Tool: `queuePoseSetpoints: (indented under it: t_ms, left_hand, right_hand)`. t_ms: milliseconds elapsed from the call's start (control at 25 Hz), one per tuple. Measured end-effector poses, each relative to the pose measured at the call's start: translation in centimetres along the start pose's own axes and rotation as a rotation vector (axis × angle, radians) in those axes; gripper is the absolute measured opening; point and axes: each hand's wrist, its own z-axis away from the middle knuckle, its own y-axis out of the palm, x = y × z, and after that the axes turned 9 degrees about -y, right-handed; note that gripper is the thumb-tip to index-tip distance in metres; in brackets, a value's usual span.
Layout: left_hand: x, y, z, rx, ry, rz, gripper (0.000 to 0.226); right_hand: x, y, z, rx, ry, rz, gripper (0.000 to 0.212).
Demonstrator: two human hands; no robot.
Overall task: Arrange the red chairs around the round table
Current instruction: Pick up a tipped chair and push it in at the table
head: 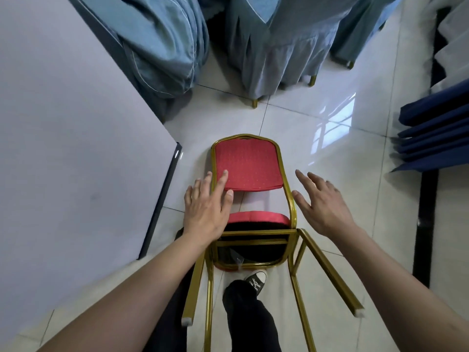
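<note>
Red chair (250,171) lies tipped, backrest toward frame top; left hand (206,207) spread, touching frame; right hand (322,204) spread, just beside, empty.

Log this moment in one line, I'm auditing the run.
red chair: tipped, legs toward person | left hand: open, fingers on backrest | right hand: open, beside frame

Red chair (250,171): red dotted backrest and red seat pad in a gold metal frame.
Pose: tipped over, backrest toward the floor, legs pointing back at the person.
Place: between the hands; left hand (206,208) over its backrest edge, right hand (321,201) just beside the frame.
</note>
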Motion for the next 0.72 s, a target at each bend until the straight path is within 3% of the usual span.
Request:
queuePoseSetpoints:
  t_ms: [480,720]
  left_hand:
    - [6.3,20.0,-20.8,0.201,-0.066,-0.222,0.060]
    - [9.3,26.9,-27.0,0.265,-0.167,-0.225,0.061]
  right_hand:
    - [-10.1,21.2,-15.6,0.255,0.186,0.035,0.065]
    - [-13.3,27.7,-22.3,0.318,0.302,0.012,0.068]
